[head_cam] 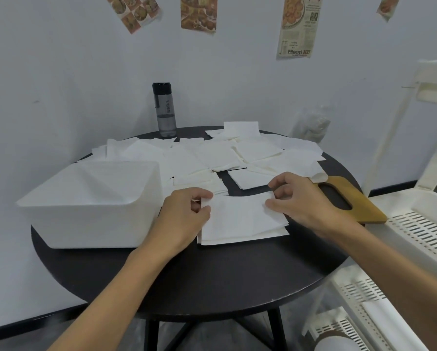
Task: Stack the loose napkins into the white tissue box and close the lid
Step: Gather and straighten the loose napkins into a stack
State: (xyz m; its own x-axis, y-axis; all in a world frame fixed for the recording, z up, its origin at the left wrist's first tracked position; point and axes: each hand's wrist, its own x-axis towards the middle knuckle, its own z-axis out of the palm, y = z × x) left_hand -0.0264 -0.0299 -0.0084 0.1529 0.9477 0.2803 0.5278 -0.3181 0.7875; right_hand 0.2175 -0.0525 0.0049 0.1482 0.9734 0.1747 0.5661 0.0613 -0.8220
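While pinched at opposite side edges by left hand (pixel 184 211) and right hand (pixel 301 198), lies flat on table (pixel 187 279) as small napkin stack (pixel 240 221), long axis left-to-right, with open white tissue box (pixel 86 206) just left, nearer the left hand.

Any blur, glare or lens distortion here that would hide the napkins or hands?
Head view: soft even light, no glare; wide-angle bend bows the white rack at right; left hand and right hand look sharp on the napkin stack; the tissue box washes out, its edges faint.
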